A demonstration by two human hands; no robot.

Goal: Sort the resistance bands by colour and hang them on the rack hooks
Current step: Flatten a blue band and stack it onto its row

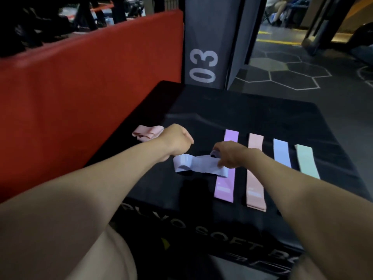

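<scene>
Both my hands on a twisted pale blue band [196, 163]

My left grip [176, 141] is curled at its left end, my right grip [232, 156] clamped on its right end, over the black box [262, 118] marked "SOFT". A grey post [207, 47] behind reads "03".

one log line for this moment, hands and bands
left hand: fist, empty | right hand: pinching crumpled blue band | purple band, pink, blue, mint: flat on box
</scene>
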